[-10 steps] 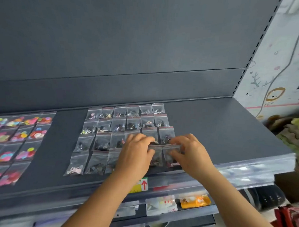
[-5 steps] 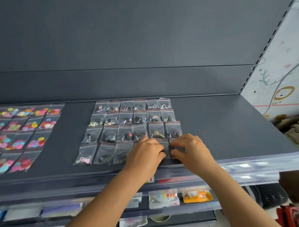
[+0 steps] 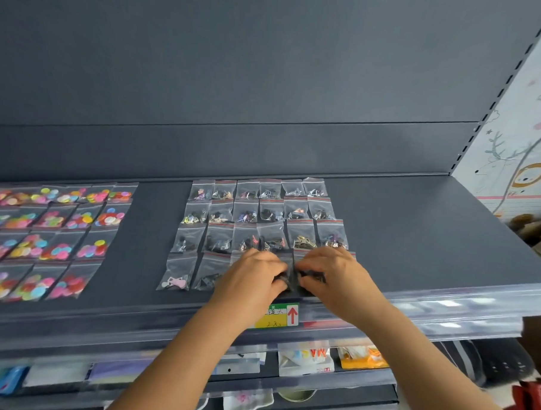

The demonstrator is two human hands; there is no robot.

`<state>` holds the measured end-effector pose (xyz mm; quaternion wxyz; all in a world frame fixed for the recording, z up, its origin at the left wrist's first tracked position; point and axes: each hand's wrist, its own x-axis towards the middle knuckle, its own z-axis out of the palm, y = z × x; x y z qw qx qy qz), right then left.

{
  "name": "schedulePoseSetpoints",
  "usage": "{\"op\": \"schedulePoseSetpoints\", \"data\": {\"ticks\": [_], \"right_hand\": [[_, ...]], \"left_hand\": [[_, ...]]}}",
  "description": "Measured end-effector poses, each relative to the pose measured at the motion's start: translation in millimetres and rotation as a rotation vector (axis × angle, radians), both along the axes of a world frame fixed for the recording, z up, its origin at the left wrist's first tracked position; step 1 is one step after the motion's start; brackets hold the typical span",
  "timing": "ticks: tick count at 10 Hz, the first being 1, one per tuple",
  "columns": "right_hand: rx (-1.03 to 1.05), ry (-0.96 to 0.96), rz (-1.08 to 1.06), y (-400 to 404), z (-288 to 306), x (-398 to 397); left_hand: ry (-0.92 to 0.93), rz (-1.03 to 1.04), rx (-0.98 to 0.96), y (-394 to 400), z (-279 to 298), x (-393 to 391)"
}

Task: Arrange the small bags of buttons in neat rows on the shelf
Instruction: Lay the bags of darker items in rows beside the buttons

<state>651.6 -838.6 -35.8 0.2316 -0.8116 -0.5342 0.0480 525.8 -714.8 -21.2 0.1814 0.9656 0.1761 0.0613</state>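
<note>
Small clear zip bags of dark buttons (image 3: pixel 247 216) lie in a grid of rows on the dark grey shelf (image 3: pixel 416 242). My left hand (image 3: pixel 250 275) and my right hand (image 3: pixel 331 274) rest side by side on the front row's right end, fingertips pinching small bags (image 3: pixel 292 277) between them. The hands hide most of those front-row bags. A bag with a pink piece (image 3: pixel 176 273) sits at the front row's left end.
Bags of bright coloured buttons (image 3: pixel 54 226) lie in rows at the shelf's left. A clear price strip with a green and yellow label (image 3: pixel 278 316) runs along the front edge. Lower shelves hold packets (image 3: pixel 306 358). A patterned wall (image 3: pixel 519 147) stands right.
Both hands stay on the front row's right end, pressed closer together. The camera has tilted, so the shelf and bags sit slightly differently in view.
</note>
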Motion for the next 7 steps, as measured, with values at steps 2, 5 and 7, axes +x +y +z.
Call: {"op": "schedulePoseSetpoints", "data": {"ticks": [2, 5, 7], "right_hand": [[-0.018, 0.001, -0.020, -0.9, 2.3, -0.8], [-0.029, 0.018, -0.057, 0.9, 2.5, -4.4], [-0.032, 0.025, -0.088, 3.6, 2.9, -6.0]], "left_hand": [[-0.019, 0.034, 0.040, -2.1, -4.0, 4.4], [-0.005, 0.038, 0.057, -2.5, -6.2, 5.0], [-0.011, 0.032, 0.035, 1.0, -5.4, 2.4]]}}
